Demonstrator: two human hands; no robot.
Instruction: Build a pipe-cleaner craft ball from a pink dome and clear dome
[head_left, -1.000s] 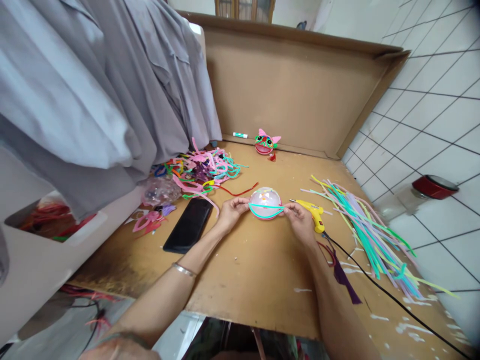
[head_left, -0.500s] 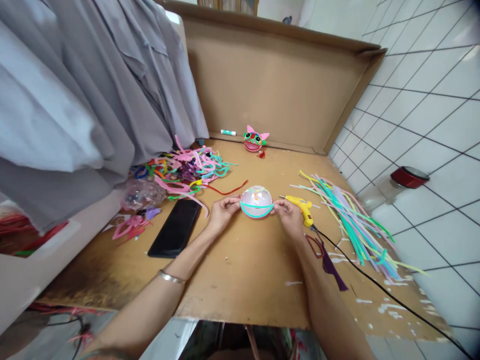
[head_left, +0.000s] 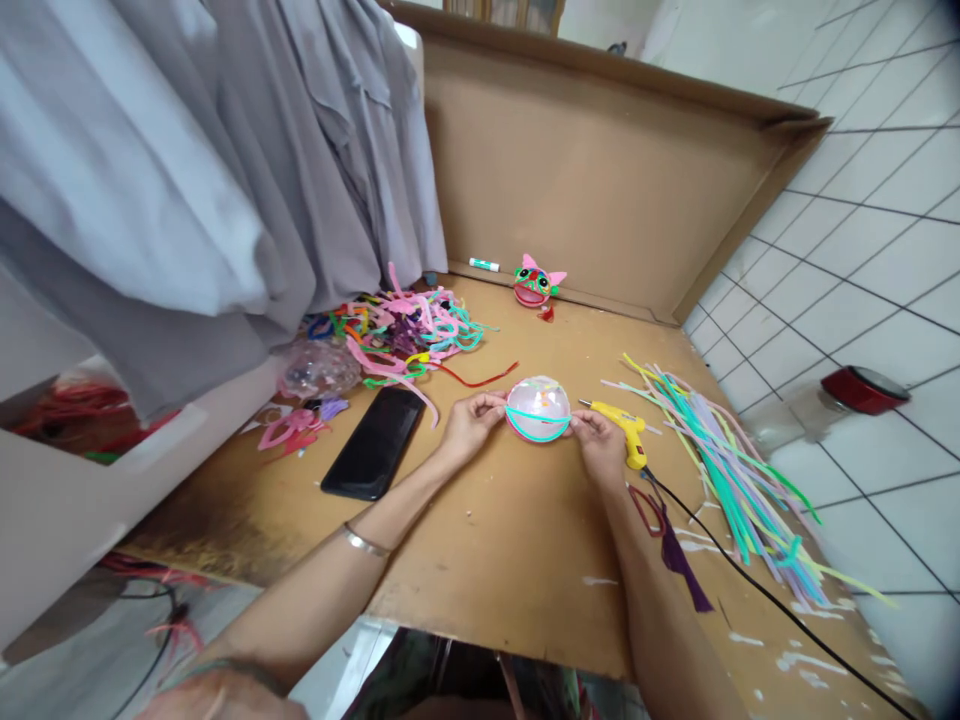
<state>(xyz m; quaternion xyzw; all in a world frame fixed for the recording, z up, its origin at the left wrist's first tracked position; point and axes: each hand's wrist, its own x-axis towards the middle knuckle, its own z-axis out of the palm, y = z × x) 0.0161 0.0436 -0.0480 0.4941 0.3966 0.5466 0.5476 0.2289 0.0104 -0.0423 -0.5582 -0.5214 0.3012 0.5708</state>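
Note:
A clear, round plastic ball (head_left: 538, 396) sits between my hands over the middle of the table. Across its near side runs a turquoise pipe cleaner (head_left: 541, 439), bent into a half-moon loop with a pink edge below. My left hand (head_left: 474, 425) pinches the loop's left end against the ball. At the opposite end, the fingertips of my right hand (head_left: 600, 440) are closed on the loop too. Just beyond my right hand lies a yellow glue gun (head_left: 621, 425), its nozzle pointing toward the ball.
Loose pipe cleaners (head_left: 731, 460) are spread at right; a tangled pile (head_left: 420, 325) lies at left. A black phone (head_left: 375, 440) rests by my left forearm. A decorated cat-like ball (head_left: 534, 285) and a glue stick (head_left: 484, 264) are by the cardboard wall (head_left: 600, 190). A purple tassel (head_left: 682, 570) lies right.
The camera view has turned a little, so everything sits further right. Both hands keep their pinch, and the upper strand of the turquoise loop now lies higher across the ball, apart from the lower curve.

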